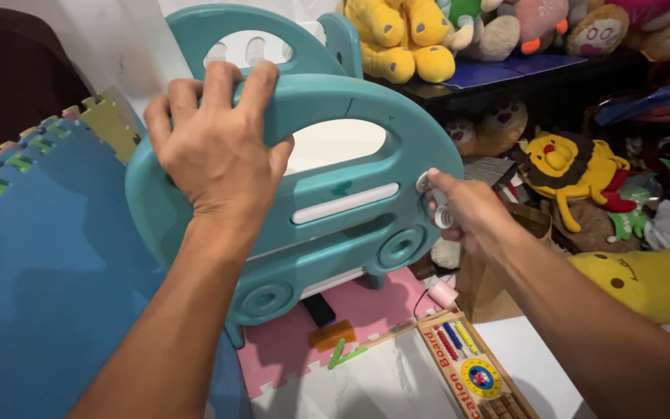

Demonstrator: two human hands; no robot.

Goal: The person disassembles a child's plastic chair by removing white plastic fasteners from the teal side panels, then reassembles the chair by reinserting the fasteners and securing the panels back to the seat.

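A teal plastic panel shaped like a toy car (335,225), with round wheels and a window cut-out, stands upright in front of me. My left hand (215,147) grips its curved top rim, fingers hooked over the edge. At the panel's right edge my right hand (463,213) pinches a small white round fitting (425,181), with another white piece (443,217) tucked in the fingers. A second teal panel (273,35) stands just behind the first.
Blue foam puzzle mats (40,256) lie at left, a pink one (366,310) under the panel. A wooden educational board (474,372) rests on the white floor. Yellow plush toys (397,35) fill a dark shelf; a lion plush (568,167) and a yellow cushion (653,283) sit right.
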